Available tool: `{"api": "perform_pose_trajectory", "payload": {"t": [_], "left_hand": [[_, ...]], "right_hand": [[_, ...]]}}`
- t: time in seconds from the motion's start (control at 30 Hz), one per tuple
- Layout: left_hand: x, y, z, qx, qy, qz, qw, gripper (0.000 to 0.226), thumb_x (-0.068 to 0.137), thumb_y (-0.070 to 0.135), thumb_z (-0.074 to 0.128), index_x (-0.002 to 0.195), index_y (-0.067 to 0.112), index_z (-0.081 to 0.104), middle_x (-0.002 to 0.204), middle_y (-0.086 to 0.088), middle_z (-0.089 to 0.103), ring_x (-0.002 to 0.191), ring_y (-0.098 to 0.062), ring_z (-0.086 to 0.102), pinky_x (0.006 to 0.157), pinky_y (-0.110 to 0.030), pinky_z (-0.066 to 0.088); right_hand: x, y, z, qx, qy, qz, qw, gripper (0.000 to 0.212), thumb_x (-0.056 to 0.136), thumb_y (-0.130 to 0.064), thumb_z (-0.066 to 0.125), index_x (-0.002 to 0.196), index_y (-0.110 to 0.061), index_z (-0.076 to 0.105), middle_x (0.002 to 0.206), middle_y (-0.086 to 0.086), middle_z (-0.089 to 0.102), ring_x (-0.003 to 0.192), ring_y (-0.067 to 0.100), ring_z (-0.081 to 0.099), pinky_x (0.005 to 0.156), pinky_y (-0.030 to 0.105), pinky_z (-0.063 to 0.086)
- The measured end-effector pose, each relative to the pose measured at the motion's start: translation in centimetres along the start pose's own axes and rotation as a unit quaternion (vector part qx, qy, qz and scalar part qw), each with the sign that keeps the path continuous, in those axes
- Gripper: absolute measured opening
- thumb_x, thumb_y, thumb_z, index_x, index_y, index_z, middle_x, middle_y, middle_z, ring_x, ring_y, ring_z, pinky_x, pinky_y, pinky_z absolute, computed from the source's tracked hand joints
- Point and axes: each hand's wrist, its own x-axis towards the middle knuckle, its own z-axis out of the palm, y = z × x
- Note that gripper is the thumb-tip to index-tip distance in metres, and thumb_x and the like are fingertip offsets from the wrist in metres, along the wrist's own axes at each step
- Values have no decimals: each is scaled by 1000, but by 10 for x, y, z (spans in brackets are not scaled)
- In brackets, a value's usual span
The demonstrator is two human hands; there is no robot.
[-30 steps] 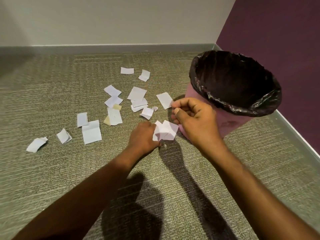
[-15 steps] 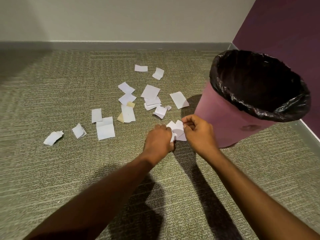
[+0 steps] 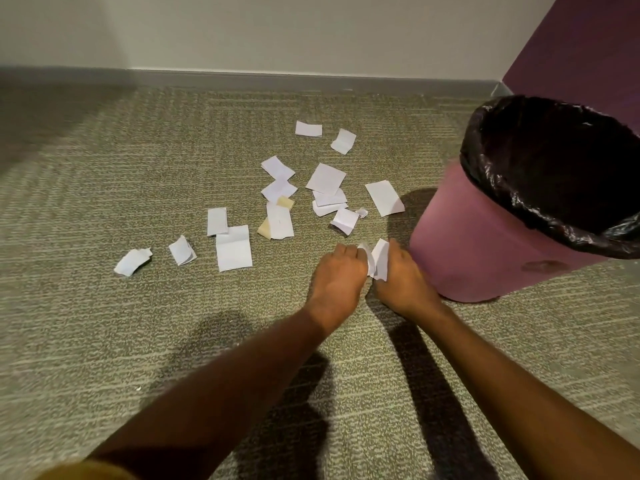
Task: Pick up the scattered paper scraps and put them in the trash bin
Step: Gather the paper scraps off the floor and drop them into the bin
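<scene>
Bunched paper scraps (image 3: 378, 259) gripped between curled left hand (image 3: 341, 271) and right hand (image 3: 403, 277), fingertips hidden behind knuckles, trash bin (image 3: 478, 237) cut off at right, interior too dark.

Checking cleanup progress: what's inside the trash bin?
Only the black liner shows inside the pink trash bin, with nothing lying on its visible walls. The bottom is hidden by the near rim and darkness.

Two bare forearms reach to centre frame, where the left hand (image 3: 341, 271) and right hand (image 3: 403, 282) pinch a bunch of white scraps (image 3: 379, 259) between them. More paper scraps (image 3: 233, 249) lie scattered on the carpet (image 3: 104, 323) above and left. A pink trash bin (image 3: 467, 244) with a black liner (image 3: 502, 188) stands at right.
</scene>
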Motion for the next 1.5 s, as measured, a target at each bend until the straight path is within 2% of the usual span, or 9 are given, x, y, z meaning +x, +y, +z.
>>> {"api": "perform_pose_trajectory", "payload": {"t": [0.23, 0.47, 0.6, 0.73, 0.83, 0.93, 1.07, 1.27, 1.5], "left_hand": [[10, -22, 2, -99, 66, -7, 993, 47, 88, -5, 63, 129, 17, 66, 119, -7, 68, 115, -28, 60, 83, -39, 53], [19, -40, 3, -174, 113, 18, 978, 26, 103, 18, 56, 126, 16, 70, 114, -6, 68, 108, -25, 59, 90, -43, 55], [32, -51, -2, -137, 172, -4, 976, 18, 100, 20, 65, 115, 18, 73, 136, -6, 61, 128, -26, 54, 100, -45, 50], [48, -65, 7, -154, 116, -22, 981, 12, 98, 17, 69, 109, 18, 74, 168, -6, 42, 153, -30, 39, 116, -52, 43], [50, -68, 14, -196, 107, -13, 975, 7, 97, 14, 69, 103, 14, 72, 168, -11, 42, 133, -33, 60, 109, -50, 49], [54, -67, 25, -206, 134, -21, 969, 10, 92, 9, 70, 99, 14, 66, 157, -13, 56, 121, -33, 64, 102, -50, 51], [57, -62, 36, -201, 170, -34, 964, 21, 94, 9, 64, 111, 21, 63, 107, 4, 64, 109, -19, 58, 98, -38, 45], [66, -63, 43, -189, 168, -65, 965, 31, 93, 1, 65, 114, 23, 63, 106, 7, 66, 110, -17, 57, 95, -34, 42], [81, -65, 42, -91, 152, -29, 984, 43, 94, 23, 53, 136, 18, 56, 142, -7, 55, 123, -27, 53, 98, -45, 43]], "right_hand": [[12, -1, 5, -151, 24, -64, 986, 68, 90, -25, 64, 148, -3, 37, 122, 21, 66, 109, 42, 65, 88, 48, 55], [15, 3, 8, -212, 86, -91, 969, 26, 94, -4, 65, 119, -6, 58, 107, 17, 71, 93, 36, 69, 72, 42, 55], [18, 0, 6, -227, 67, -77, 968, 33, 91, 4, 65, 121, -7, 56, 114, 16, 70, 101, 34, 68, 76, 42, 55], [33, -5, 0, -204, 65, -60, 975, 42, 89, 7, 62, 128, -5, 51, 120, 19, 71, 104, 38, 71, 73, 41, 54], [48, -14, -7, -148, 86, -54, 984, 36, 94, 5, 58, 128, -4, 51, 116, 22, 71, 102, 44, 71, 68, 43, 48], [65, -27, -12, -86, 124, -39, 988, 29, 97, -1, 58, 125, -5, 52, 117, 23, 68, 105, 46, 69, 76, 49, 53], [95, -36, -18, -19, 169, 16, 985, 25, 104, -10, 59, 126, -1, 54, 119, 24, 70, 106, 44, 70, 76, 41, 49], [150, -37, -14, 87, 179, 111, 974, 36, 98, -26, 76, 123, -2, 67, 124, 17, 67, 108, 37, 70, 77, 36, 54], [224, 10, 34, 36, 148, 175, 973, 55, 68, -43, 54, 113, -16, 70, 120, 17, 69, 115, 44, 63, 99, 51, 57]]}}
